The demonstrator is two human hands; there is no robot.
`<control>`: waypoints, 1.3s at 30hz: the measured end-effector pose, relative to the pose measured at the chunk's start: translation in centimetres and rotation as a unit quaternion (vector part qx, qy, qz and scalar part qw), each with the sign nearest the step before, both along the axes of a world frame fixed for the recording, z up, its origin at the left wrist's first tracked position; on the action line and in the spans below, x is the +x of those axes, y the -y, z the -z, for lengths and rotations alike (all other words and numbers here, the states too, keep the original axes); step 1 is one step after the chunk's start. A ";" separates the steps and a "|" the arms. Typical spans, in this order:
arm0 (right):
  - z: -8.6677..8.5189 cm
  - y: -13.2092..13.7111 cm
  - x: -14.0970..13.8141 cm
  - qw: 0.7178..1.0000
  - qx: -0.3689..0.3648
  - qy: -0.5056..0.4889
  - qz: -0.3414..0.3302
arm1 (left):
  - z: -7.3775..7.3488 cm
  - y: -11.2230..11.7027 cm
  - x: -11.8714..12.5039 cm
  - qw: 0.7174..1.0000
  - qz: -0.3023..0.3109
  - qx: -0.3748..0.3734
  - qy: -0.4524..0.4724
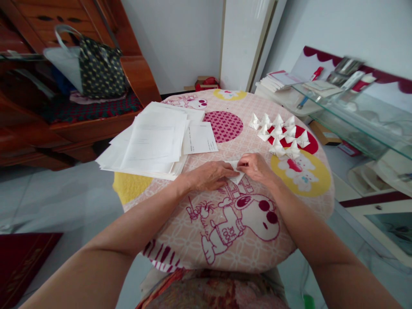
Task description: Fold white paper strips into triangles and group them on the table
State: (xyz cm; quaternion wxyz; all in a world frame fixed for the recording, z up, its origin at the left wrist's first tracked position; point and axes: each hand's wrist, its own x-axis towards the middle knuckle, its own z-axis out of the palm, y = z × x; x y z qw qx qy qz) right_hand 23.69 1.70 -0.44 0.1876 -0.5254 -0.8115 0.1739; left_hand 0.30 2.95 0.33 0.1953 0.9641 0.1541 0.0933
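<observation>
A small folded piece of white paper [237, 177] lies on the round table in front of me, between my two hands. My left hand [210, 175] rests on its left side, fingers pressing it against the cloth. With bent fingers, my right hand [254, 166] pinches the paper's upper right part. The palms and some fingertips are hidden from view. Beyond the left hand spreads a stack of white paper sheets [151, 141], some with faint print. To the right stand several folded white paper shapes [277, 133] with pointed tips, grouped in rows.
A pink patterned cloth [193, 240] with cartoon figures covers the round table. Along the right side is a glass shelf [360, 116] holding cups and pens. A wooden bench [96, 122] with a dark patterned bag [101, 66] stands at left.
</observation>
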 end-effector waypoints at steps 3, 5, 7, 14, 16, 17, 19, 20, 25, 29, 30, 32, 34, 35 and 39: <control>0.2 -0.1 -0.1 1.000 0.004 0.007 -0.002 | 0.0 0.5 0.3 0.999 -0.015 0.025 -0.028; 0.1 0.0 -0.2 1.000 0.008 0.011 0.000 | 0.0 0.7 0.4 0.998 -0.020 0.036 -0.037; -0.1 0.2 -0.3 1.000 0.019 0.004 0.004 | 0.0 0.8 0.5 0.998 -0.023 0.040 -0.044; -1.2 2.1 0.5 0.997 0.029 -0.059 0.047 | -0.2 0.8 0.6 0.997 -0.021 0.052 -0.056; -0.9 2.6 0.9 0.996 -0.020 -0.073 0.041 | -0.3 0.9 0.7 0.997 -0.022 0.054 -0.059; -0.8 2.8 1.0 0.994 -0.045 -0.083 0.047 | -0.3 0.9 0.7 0.996 -0.023 0.055 -0.060; -0.4 2.9 1.0 0.989 -0.086 -0.100 0.069 | -0.3 1.0 0.7 0.996 -0.025 0.056 -0.061; -0.3 3.0 0.9 0.986 -0.102 -0.103 0.079 | -0.3 1.0 0.7 0.996 -0.026 0.057 -0.062; -0.6 3.0 -0.2 0.984 -0.129 -0.066 0.105 | -0.2 1.0 0.8 0.995 -0.030 0.063 -0.066; -1.1 3.4 -0.8 0.984 -0.133 -0.036 0.108 | -0.2 0.9 0.9 0.995 -0.032 0.064 -0.073; -1.2 3.6 -1.0 0.984 -0.135 -0.030 0.108 | -0.2 0.9 0.9 0.995 -0.033 0.063 -0.075; -1.4 3.8 -1.1 0.984 -0.137 -0.022 0.109 | -0.2 0.9 0.9 0.994 -0.032 0.060 -0.080; -1.3 3.8 -1.2 0.984 -0.138 -0.020 0.109 | -0.3 1.0 0.9 0.994 -0.031 0.059 -0.085; -1.3 3.8 -1.1 0.984 -0.139 -0.022 0.107 | -0.3 1.0 0.9 0.994 -0.031 0.059 -0.086; -0.8 3.3 -0.6 0.984 -0.138 -0.053 0.103 | -0.4 1.1 0.8 0.994 -0.034 0.057 -0.088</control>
